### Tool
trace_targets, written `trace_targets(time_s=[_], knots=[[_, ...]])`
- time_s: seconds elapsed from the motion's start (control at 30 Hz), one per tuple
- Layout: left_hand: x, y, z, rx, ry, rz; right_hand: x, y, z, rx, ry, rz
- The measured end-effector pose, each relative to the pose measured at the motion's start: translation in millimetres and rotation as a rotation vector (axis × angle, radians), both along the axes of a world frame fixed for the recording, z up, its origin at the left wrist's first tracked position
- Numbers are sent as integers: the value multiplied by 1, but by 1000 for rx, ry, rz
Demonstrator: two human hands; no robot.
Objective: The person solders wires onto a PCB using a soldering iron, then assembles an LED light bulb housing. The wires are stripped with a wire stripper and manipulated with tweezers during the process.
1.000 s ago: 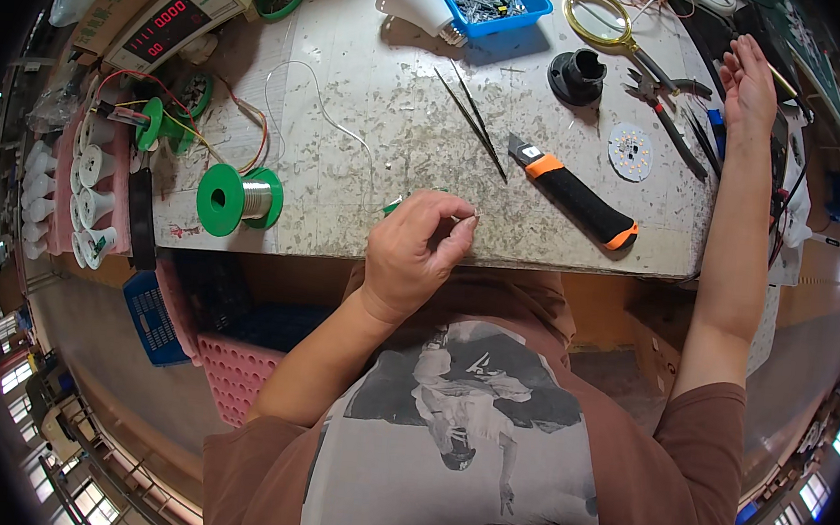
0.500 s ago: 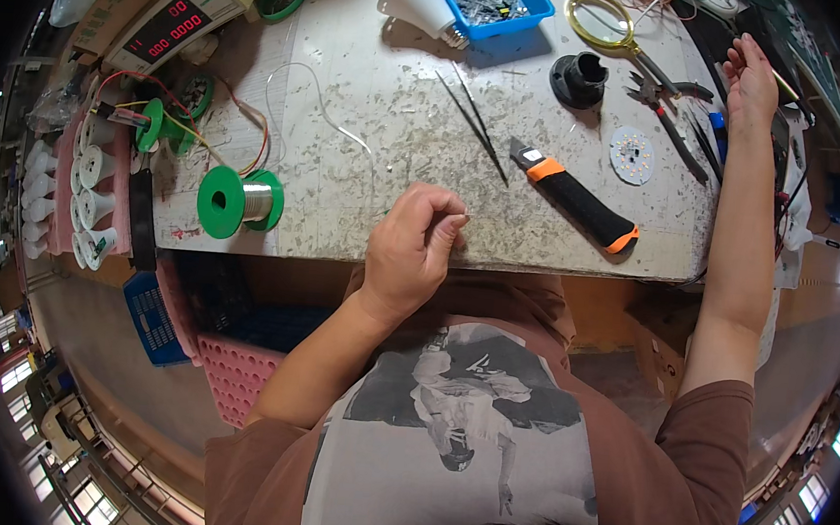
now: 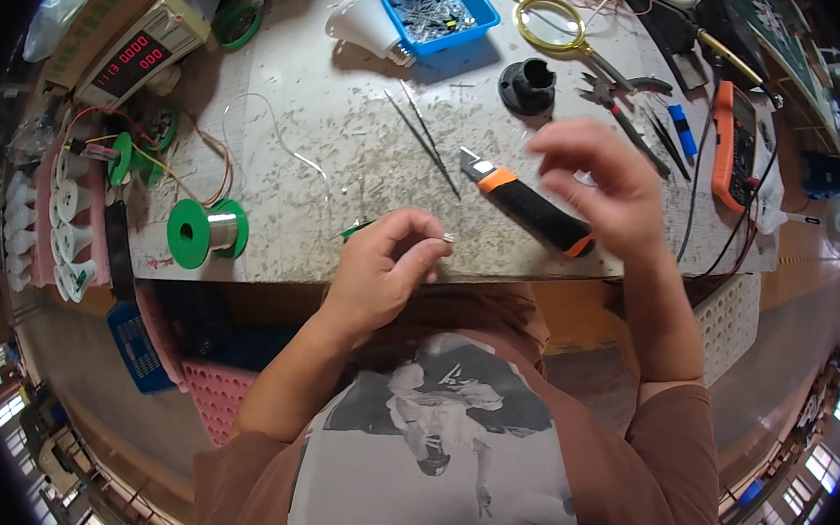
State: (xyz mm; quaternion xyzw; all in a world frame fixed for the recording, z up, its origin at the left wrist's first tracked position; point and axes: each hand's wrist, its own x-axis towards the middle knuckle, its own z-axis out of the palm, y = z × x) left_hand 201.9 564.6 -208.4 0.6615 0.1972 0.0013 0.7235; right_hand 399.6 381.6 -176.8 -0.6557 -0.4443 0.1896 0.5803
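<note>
At the near edge of the bench, my left hand is closed, its thumb and forefinger pinched on a tiny pale piece too small to name. A bit of green shows beside its knuckles; whether the hand holds it is hidden. My right hand, slightly blurred, hovers over the right part of the bench with fingers apart and nothing visible in them. Beneath and left of it lies an orange and black utility knife. Black tweezers rest left of the knife. The round LED board is mostly covered by my right hand.
A solder spool stands left, near a power supply. Behind are a white bulb housing, a blue bin of small parts, a magnifying glass and a black holder. Pliers and an orange multimeter are right.
My right hand has come back from the far right edge toward the middle, above the knife's right side. My left hand stays pinched near the front edge. The whole view has shifted slightly.
</note>
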Motion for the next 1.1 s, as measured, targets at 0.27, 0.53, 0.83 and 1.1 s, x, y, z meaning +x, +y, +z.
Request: trace_targets(time_s=[0.27,0.53,0.83,1.1], knots=[[-2,8,3,-330,86,-132,-57,29,-23,73,29,140],[-7,-4,-4,-194,-30,28,-80,32,-33,62,294,-48],[-2,-9,-14,357,-289,142,-86,32,-43,96,444,-133],[-7,0,-21,623,-359,213,-38,25,-20,182,531,-410]])
